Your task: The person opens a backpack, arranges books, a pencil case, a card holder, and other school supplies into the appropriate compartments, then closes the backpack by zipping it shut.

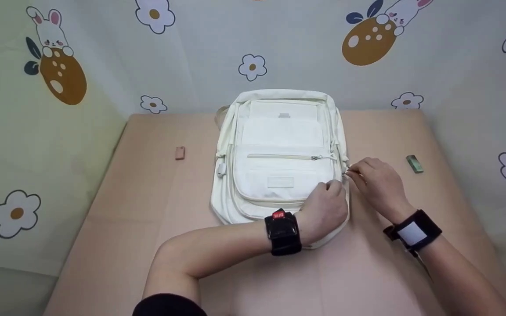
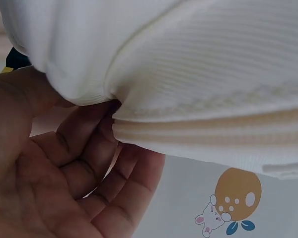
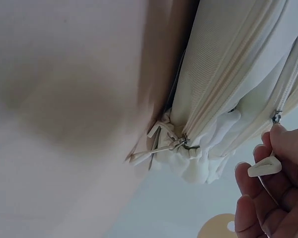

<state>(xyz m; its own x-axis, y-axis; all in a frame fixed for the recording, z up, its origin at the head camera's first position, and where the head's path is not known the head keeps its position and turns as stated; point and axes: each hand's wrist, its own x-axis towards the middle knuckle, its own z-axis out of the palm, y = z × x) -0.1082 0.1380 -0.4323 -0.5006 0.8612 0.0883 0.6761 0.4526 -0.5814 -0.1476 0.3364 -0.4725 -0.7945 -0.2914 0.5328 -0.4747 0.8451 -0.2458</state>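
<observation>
On a beige table (image 1: 117, 197), a cream backpack (image 1: 283, 136) lies at the center of the head camera's frame, its long axis running from top to bottom. A person's two hands work at its lower right edge. The right hand (image 1: 378, 186) reaches in from the right; the left hand (image 1: 325, 213) crosses the bag's lower front, its fingers curled and gripping a fold of fabric at the left of the left wrist view. In the right wrist view, a zipper (image 3: 290, 79) runs toward the upper right, leading away from the right fingertips, the line on which any pull appears to turn. The metal slider (image 3: 276, 117) sits just above the right thumb tip, that hand being the nearer, with thumb and fingers pinching beneath it. A cream pull (image 3: 264, 167) dangles in front of the curled fingers.
</observation>
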